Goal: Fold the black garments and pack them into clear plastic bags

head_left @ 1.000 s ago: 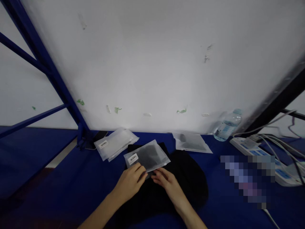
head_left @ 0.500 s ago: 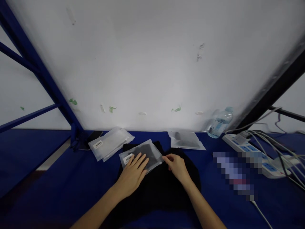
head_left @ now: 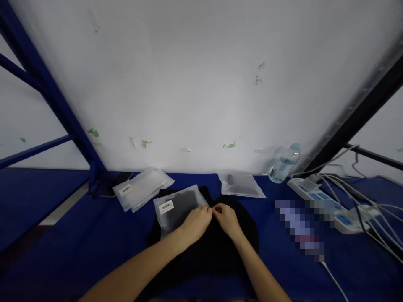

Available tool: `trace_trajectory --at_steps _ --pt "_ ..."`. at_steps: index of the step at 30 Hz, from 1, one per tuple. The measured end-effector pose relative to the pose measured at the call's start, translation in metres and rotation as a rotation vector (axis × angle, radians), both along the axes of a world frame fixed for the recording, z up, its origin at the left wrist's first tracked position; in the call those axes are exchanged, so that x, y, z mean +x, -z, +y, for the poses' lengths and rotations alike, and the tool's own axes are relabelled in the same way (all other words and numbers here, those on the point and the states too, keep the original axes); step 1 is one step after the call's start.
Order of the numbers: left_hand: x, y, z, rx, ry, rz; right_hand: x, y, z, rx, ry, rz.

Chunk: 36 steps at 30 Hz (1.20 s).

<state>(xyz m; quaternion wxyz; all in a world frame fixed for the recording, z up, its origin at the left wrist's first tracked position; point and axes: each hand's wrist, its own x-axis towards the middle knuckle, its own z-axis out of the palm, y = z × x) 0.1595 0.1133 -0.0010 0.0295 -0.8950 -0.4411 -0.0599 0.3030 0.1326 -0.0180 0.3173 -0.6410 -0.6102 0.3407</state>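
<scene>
A frosted plastic zip bag (head_left: 182, 202) with a barcode label (head_left: 166, 206) lies on a black cloth item (head_left: 217, 247). My left hand (head_left: 199, 221) is closed at the bag's right edge, its fingers curled over that edge. Close against it, my right hand (head_left: 226, 218) pinches the same edge between thumb and fingertips. The two hands meet there, and they hide the bag's right end.
On the blue table (head_left: 94, 247), more frosted bags (head_left: 143, 186) lie at the back left beside a dark phone (head_left: 122, 178). Another bag (head_left: 242, 184) lies at the back right. A water bottle (head_left: 285, 163) leans by the wall, near a power strip (head_left: 344, 218) with cables.
My left hand has moved right, from lying flat on the bag to closing at its right edge beside my right hand. The barcode label is uncovered. The whole view has shifted slightly.
</scene>
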Motion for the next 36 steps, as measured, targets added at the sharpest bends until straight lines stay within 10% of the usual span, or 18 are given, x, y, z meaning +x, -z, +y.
trace_trajectory --at_steps 12,23,36 --pt "-0.015 -0.007 -0.013 0.123 0.054 0.003 -0.001 -0.011 -0.007 0.016 -0.065 0.061" --pt "-0.133 0.001 -0.072 0.143 -0.011 0.073 0.007 -0.001 -0.006 0.057 -0.010 0.005" --pt "-0.115 0.006 -0.045 0.022 -0.016 -0.130 -0.010 -0.013 0.017 0.026 -0.195 0.065"
